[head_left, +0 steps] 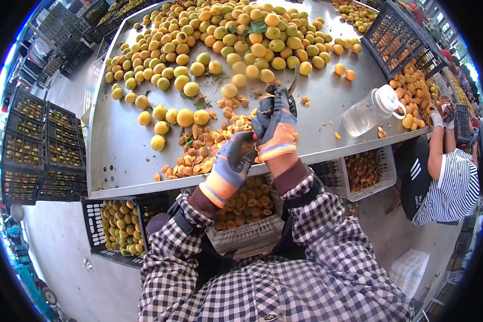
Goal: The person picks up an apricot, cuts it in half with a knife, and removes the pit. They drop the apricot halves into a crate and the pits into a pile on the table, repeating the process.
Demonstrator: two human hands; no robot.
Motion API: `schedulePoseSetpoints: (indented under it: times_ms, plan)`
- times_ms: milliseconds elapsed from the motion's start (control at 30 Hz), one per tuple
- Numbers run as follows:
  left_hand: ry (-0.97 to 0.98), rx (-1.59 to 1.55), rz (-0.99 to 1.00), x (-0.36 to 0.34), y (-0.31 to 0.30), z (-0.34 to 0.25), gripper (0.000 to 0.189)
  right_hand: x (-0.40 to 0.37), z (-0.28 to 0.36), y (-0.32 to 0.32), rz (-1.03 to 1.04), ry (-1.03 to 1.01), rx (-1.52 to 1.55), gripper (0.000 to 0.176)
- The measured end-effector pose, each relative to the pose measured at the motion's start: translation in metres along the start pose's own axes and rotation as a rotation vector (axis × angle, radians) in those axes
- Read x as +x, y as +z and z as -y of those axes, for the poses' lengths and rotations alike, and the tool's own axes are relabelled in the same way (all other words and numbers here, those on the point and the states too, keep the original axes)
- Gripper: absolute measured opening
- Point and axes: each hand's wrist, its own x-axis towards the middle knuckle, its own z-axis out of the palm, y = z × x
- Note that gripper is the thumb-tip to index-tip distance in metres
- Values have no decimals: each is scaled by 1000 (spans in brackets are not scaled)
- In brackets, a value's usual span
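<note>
My right hand (277,121), in a grey, blue and orange glove, is closed around a knife with a curved blade (294,81) that sticks out beyond the fingers. Close beside it, my left hand (231,163) in a matching glove has its fingers curled in; a small red spot shows between the hands, and what the left fingers hold is hidden. Both hands are above the near edge of a metal table (126,174). Cut apricot pieces (196,158) lie left of them. Whole apricots (257,48) are heaped farther back.
A clear water bottle (359,115) lies on the right. Below the edge are a crate of apricot halves (247,206), a crate of darker pieces (362,170) and a black crate of apricots (121,228). A person in a striped shirt (456,185) works at right. Crates (43,145) are stacked left.
</note>
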Motion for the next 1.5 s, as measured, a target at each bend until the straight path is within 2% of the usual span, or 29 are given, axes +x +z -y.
schedulePoseSetpoints:
  times_ms: [67,133,267,333,567,900,967,1000,1033,1100,1133,1167,1200,1233,1300,1367,1433,1500]
  plan:
    - [56,33,-14,1,0,0,34,4,-1,3,-196,112,19,23]
    - [88,145,-17,1,-1,4,35,13,-6,-6,-197,153,25,22]
    - [79,117,-22,1,-2,5,37,25,-13,-16,-221,287,85,20]
    - [99,185,20,1,-5,5,44,28,-16,-21,-215,316,115,19]
    - [176,215,52,2,-11,3,41,32,-22,-31,-176,439,225,16]
    - [283,231,72,4,-12,5,48,40,-30,-50,-93,561,395,18]
    - [291,210,69,3,-10,9,49,46,-36,-59,-33,637,516,18]
    - [297,211,53,3,-9,9,50,42,-33,-53,-78,635,498,18]
    - [304,212,37,3,-9,9,50,39,-30,-47,-79,633,501,18]
    - [291,205,9,4,-6,6,47,33,-21,-33,-201,491,248,19]
    - [276,196,-23,4,-4,4,45,26,-15,-21,-202,489,251,19]
    - [280,195,-18,3,-4,8,45,18,-8,-8,-232,307,158,20]
    - [146,109,-30,4,-2,9,45,12,-2,0,-262,124,63,21]
    - [8,24,-43,4,-1,10,47,7,0,0,-267,123,63,21]
    - [-57,-63,-54,2,2,10,43,-5,0,1,181,-166,60,21]
    - [-207,-200,-19,2,4,11,41,-12,6,7,233,-170,19,20]
    - [-198,-192,9,3,1,13,37,-13,9,5,356,-118,-35,22]
    - [-86,-105,48,3,-2,13,33,-8,5,3,347,-108,-38,23]
